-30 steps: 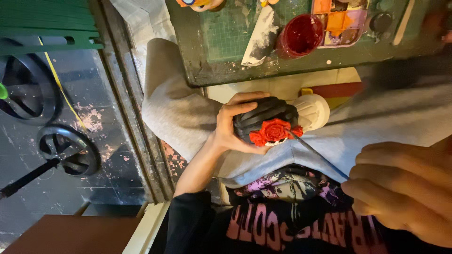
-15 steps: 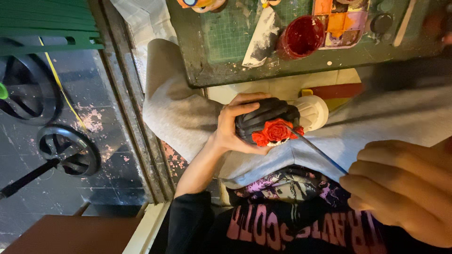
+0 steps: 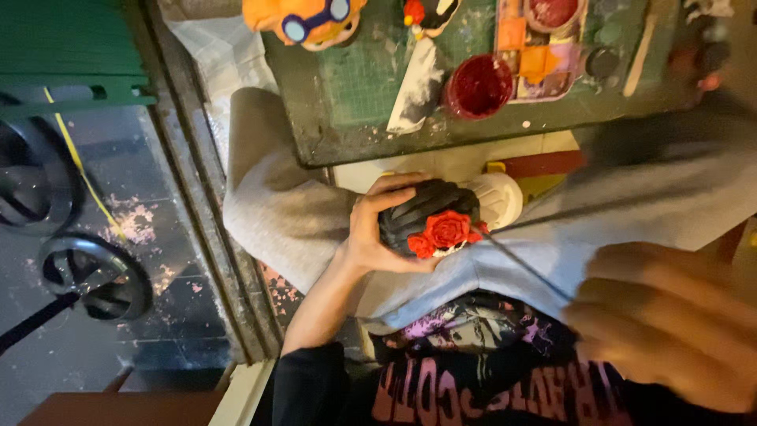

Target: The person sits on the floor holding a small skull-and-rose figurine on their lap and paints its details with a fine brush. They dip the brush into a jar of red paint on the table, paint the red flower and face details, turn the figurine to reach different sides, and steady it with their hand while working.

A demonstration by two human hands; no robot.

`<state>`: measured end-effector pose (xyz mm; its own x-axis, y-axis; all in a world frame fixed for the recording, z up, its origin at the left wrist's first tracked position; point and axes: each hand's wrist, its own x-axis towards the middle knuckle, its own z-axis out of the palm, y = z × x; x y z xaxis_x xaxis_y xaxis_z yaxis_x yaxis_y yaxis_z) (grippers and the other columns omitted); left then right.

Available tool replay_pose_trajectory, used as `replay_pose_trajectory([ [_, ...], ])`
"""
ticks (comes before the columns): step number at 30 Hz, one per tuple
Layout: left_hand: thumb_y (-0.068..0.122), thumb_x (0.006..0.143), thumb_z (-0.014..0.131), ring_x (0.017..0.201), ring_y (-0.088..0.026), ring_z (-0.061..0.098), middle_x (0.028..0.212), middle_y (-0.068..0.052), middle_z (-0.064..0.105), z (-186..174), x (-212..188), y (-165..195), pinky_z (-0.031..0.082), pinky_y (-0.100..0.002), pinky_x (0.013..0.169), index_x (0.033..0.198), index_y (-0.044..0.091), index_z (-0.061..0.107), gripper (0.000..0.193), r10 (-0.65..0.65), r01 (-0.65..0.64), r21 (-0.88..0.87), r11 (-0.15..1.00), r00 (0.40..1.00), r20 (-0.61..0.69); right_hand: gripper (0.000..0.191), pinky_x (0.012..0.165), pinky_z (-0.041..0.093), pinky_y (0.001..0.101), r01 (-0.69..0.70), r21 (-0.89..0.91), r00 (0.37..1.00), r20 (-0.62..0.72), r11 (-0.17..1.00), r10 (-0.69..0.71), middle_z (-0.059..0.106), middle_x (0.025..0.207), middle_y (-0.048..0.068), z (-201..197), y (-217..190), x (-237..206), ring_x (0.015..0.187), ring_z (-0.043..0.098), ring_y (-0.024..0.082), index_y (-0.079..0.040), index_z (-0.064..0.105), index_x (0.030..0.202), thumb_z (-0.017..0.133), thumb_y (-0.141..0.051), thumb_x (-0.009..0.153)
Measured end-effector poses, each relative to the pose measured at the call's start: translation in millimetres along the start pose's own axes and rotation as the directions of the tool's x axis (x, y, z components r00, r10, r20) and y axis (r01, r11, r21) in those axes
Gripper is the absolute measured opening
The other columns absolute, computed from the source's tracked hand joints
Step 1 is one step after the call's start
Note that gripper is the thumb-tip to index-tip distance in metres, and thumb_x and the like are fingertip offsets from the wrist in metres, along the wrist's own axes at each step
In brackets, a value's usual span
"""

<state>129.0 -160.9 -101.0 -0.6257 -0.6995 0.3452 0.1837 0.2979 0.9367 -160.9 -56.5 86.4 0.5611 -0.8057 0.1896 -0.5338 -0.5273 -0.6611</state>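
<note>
Between the counter [image 3: 355,118] edge, crowded with a red paint cup [image 3: 477,85] and palette [image 3: 544,47], and the raised grey knees [image 3: 276,205], only a narrow lap gap stays open.

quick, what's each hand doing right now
Left hand: closed around a dark figurine with a red flower.
Right hand: blurred, close to the camera, fingers curled, holding a thin brush whose tip reaches the flower.

One black figurine [image 3: 430,217], one brush [image 3: 524,264], two hands [image 3: 378,237].
</note>
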Motion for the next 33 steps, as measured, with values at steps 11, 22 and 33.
replay_pose_trajectory([
  [11,0.023,0.063,0.100,0.120,-0.037,0.071,0.132,-0.023,0.065,2,8,0,0.062,-0.044,0.101,0.136,0.009,0.043,0.094,-0.117,0.122,0.136,0.983,0.992,-0.048,0.010,0.065,0.051,0.0384,-0.290,-0.212,0.886,-0.428,0.933,0.178,0.065,0.092,0.015,32,109,36,0.075,0.063,0.030,0.006,0.057,0.102,0.067,0.009,0.099],
  [22,0.022,0.065,0.098,0.119,-0.036,0.073,0.135,-0.023,0.064,1,18,-4,0.063,-0.042,0.099,0.137,0.009,0.044,0.090,-0.230,0.239,0.168,0.956,0.971,-0.070,0.021,0.066,0.051,0.0436,-0.265,-0.347,0.953,-0.238,0.899,0.189,0.061,0.089,0.017,25,139,88,0.081,0.062,0.034,0.002,0.056,0.092,0.076,-0.001,0.095],
  [33,0.023,0.065,0.097,0.116,-0.036,0.073,0.134,-0.023,0.064,1,16,-6,0.063,-0.043,0.098,0.133,0.009,0.046,0.086,-0.269,0.284,0.188,0.940,0.958,-0.097,0.021,0.064,0.050,0.0428,-0.232,-0.402,0.968,-0.188,0.886,0.168,0.058,0.082,0.014,29,143,100,0.076,0.060,0.032,0.001,0.059,0.091,0.079,-0.004,0.092],
])
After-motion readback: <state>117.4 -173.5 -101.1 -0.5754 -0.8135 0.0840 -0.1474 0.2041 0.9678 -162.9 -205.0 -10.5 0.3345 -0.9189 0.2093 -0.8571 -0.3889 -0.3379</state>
